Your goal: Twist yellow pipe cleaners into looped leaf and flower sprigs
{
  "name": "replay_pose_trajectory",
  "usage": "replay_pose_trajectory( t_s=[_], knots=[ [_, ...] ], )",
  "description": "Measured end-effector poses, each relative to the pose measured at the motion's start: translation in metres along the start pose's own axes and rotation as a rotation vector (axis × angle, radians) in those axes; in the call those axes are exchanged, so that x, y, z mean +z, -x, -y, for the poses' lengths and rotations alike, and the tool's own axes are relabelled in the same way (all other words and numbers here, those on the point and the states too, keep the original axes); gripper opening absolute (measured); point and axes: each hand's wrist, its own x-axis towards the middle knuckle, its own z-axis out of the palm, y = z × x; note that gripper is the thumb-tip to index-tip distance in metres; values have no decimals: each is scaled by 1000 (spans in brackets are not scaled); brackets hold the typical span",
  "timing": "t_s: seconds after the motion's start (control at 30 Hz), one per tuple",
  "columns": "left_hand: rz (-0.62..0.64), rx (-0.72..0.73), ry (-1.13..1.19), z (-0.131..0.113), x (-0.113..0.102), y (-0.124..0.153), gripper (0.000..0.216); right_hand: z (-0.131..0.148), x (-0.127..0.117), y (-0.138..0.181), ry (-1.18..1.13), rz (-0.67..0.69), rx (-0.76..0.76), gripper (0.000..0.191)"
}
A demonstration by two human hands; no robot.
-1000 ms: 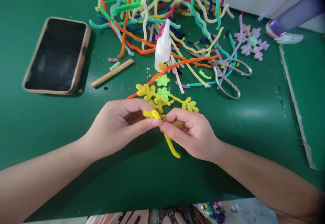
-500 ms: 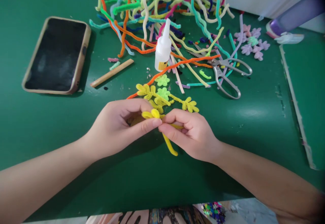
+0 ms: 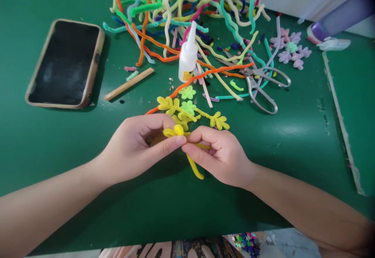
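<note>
My left hand [image 3: 140, 146] pinches a yellow pipe cleaner [image 3: 195, 167] bent into small loops, which show above the thumb. Meeting it at the fingertips, my right hand [image 3: 218, 152] is closed on the same pipe cleaner just beside the loops. One loose end hangs down between the hands; another stretch runs behind my right fingers and is partly hidden. Right behind the hands lie yellow leaf-shaped pipe cleaner pieces [image 3: 219, 120] and two light green pipe cleaner flowers [image 3: 187, 92]. An orange pipe cleaner [image 3: 202, 73] slants away behind them.
A white glue bottle [image 3: 188, 61] stands upright before a heap of coloured pipe cleaners [image 3: 181, 0]. Scissors [image 3: 258, 78] lie to the right, near pink and lilac flowers [image 3: 293, 49]. On the left are a phone [image 3: 64, 63] and a wooden stick [image 3: 129, 84].
Almost nothing differs. My fingertips and the hanging end of the yellow pipe cleaner have shifted very slightly to the left.
</note>
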Motion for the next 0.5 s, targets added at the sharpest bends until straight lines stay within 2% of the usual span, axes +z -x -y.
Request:
replay_pose_trajectory(
  t_s=[0.23, 0.37, 0.5],
  knots=[
    [43, 55, -65, 4, 0, 2, 15, -1, 0, 0, 46, -3, -46, 11],
    [-1, 209, -175, 4, 2, 2, 3, -1, -1, 0, -28, -2, 24, 13],
    [-145, 401, -280, 0, 5, 4, 31, 1, -2, -1, -88, -10, 46, 13]
  ],
)
